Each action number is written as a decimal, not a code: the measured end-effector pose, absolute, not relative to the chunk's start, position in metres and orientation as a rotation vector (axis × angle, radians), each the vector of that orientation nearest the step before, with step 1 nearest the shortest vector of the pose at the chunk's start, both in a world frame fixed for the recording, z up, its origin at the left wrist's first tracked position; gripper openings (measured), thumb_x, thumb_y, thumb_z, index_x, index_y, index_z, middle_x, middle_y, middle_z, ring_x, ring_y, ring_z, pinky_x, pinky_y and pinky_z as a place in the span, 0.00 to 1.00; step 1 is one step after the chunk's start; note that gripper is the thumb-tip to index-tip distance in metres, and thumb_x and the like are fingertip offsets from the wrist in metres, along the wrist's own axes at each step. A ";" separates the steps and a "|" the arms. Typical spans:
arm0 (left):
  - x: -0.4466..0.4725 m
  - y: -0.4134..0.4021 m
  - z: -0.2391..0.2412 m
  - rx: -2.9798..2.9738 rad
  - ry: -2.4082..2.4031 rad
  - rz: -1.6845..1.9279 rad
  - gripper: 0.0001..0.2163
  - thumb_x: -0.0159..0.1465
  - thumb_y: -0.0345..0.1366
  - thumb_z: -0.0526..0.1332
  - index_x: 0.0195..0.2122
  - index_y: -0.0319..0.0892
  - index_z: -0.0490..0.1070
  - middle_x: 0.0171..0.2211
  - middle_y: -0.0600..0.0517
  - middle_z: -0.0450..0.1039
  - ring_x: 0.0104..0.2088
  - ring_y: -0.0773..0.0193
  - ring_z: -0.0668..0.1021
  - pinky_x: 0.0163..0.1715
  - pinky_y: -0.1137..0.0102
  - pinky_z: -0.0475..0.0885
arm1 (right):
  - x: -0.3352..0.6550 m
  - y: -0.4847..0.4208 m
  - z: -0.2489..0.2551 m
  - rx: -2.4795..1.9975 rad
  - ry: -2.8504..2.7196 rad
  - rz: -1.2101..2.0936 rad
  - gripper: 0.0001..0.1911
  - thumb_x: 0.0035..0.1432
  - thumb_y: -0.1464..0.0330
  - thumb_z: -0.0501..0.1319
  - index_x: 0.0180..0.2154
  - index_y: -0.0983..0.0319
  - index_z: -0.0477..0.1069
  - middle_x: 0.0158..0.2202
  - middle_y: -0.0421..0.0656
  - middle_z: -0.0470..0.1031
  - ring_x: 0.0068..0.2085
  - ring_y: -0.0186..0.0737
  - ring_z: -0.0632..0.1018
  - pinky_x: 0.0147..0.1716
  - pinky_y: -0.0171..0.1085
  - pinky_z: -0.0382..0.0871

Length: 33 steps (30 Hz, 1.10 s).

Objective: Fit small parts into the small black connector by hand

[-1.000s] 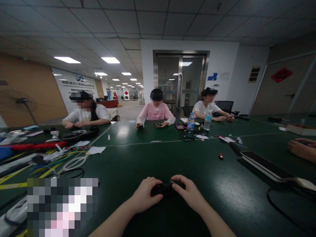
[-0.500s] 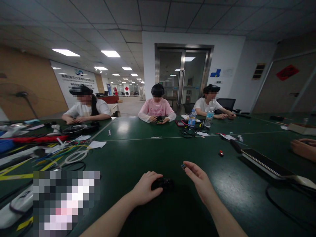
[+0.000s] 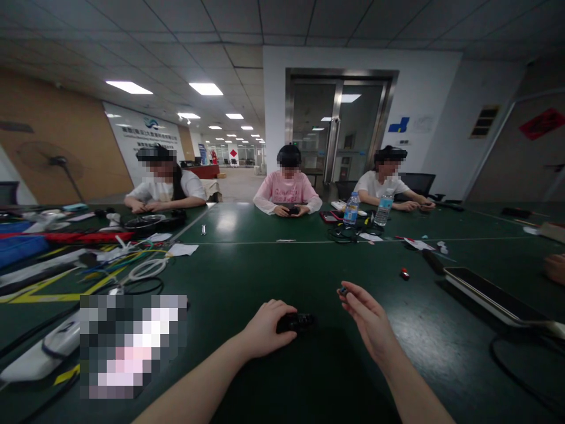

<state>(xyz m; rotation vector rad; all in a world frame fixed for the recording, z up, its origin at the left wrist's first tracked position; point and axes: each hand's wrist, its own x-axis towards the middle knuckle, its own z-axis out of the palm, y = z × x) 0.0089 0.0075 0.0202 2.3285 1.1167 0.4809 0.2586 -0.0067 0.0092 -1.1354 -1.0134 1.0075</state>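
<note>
A small black device (image 3: 302, 321) lies on the dark green tabletop in front of me; its exact kind is too dark to make out. My left hand (image 3: 270, 327) grips its left end between thumb and fingers. Off to the right and a little above the table, my right hand (image 3: 369, 315) pinches a tiny dark piece with a bluish tint (image 3: 342, 290) between thumb and fingertips. The piece is apart from the black device. Beyond my right hand, a small red and silver object (image 3: 405, 274) rests on the table.
At right lies a flat device with a dark top (image 3: 483, 294), with a cable near it. Cables (image 3: 150, 270), a white power strip (image 3: 39, 356) and blue bins (image 3: 22, 250) crowd the left. Two water bottles (image 3: 351, 209) stand farther back. Several people sit around the table.
The view has shifted, moving the scene slightly right. My left hand stays on the black device. My right hand still pinches the tiny piece, its fingers turned a little more upright.
</note>
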 end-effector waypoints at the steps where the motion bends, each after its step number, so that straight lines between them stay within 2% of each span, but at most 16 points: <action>1: 0.009 0.007 0.022 2.323 1.116 0.477 0.17 0.58 0.38 0.62 0.49 0.47 0.67 0.46 0.50 0.70 0.47 0.56 0.70 0.49 0.63 0.63 | 0.259 -0.007 0.010 -1.135 -1.009 1.009 0.22 0.46 0.55 0.65 0.43 0.56 0.74 0.42 0.45 0.78 0.46 0.50 0.75 0.44 0.46 0.68; 12: 0.008 0.007 0.023 2.277 1.121 0.484 0.17 0.57 0.38 0.62 0.48 0.47 0.68 0.45 0.51 0.70 0.47 0.56 0.70 0.48 0.63 0.64 | 0.258 -0.007 0.013 -1.113 -0.933 1.042 0.21 0.42 0.56 0.68 0.40 0.56 0.75 0.40 0.45 0.79 0.45 0.50 0.75 0.43 0.46 0.68; 23: 0.009 0.009 0.017 2.323 1.091 0.527 0.18 0.56 0.36 0.63 0.49 0.45 0.67 0.45 0.50 0.70 0.46 0.55 0.70 0.48 0.62 0.63 | 0.253 -0.010 0.010 -1.110 -0.945 1.084 0.23 0.41 0.56 0.70 0.41 0.56 0.75 0.40 0.43 0.79 0.44 0.47 0.75 0.44 0.43 0.68; 28: 0.009 0.009 0.016 2.315 1.096 0.507 0.19 0.57 0.37 0.63 0.49 0.46 0.67 0.45 0.50 0.70 0.46 0.55 0.70 0.48 0.62 0.63 | 0.244 -0.010 0.007 -1.184 -1.140 1.086 0.21 0.45 0.57 0.68 0.43 0.56 0.75 0.43 0.44 0.79 0.48 0.48 0.75 0.48 0.44 0.68; 33: 0.009 0.010 0.018 2.334 1.094 0.514 0.18 0.56 0.37 0.64 0.48 0.46 0.67 0.45 0.50 0.70 0.46 0.55 0.70 0.48 0.62 0.63 | 0.230 -0.012 0.000 -1.283 -1.552 0.945 0.19 0.54 0.59 0.60 0.46 0.58 0.73 0.44 0.46 0.78 0.46 0.47 0.76 0.47 0.45 0.69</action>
